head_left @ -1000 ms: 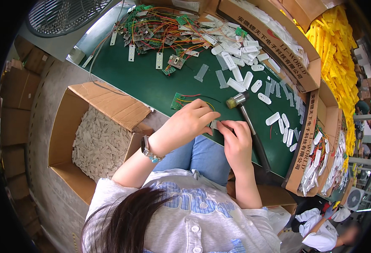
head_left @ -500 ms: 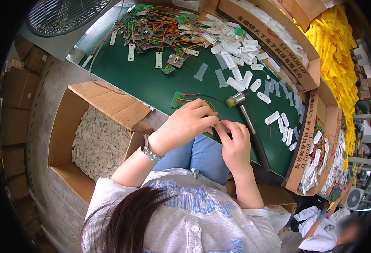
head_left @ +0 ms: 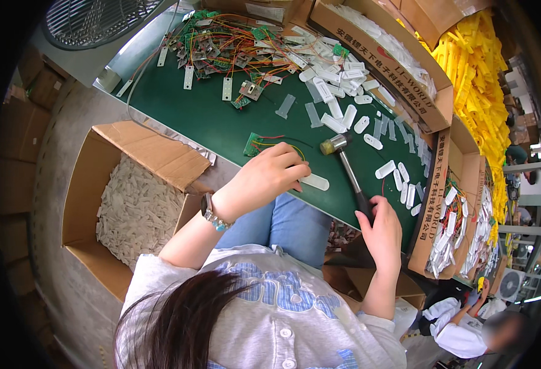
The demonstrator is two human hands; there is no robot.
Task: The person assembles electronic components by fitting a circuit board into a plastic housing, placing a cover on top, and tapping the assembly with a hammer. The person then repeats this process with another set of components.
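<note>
Right hand (head_left: 382, 232) now around hammer handle (head_left: 361, 202)

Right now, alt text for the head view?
A person's right hand grips a hammer while the left hand holds a white piece at the edge of a green table. Beyond the hands lie white casings and a heap of wired boards; to the left, an open carton holds pale pieces.

Downward head-worn fisheye view

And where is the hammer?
In the head view, right of centre: the hammer lies on the green table, the right hand at its black handle.
</note>
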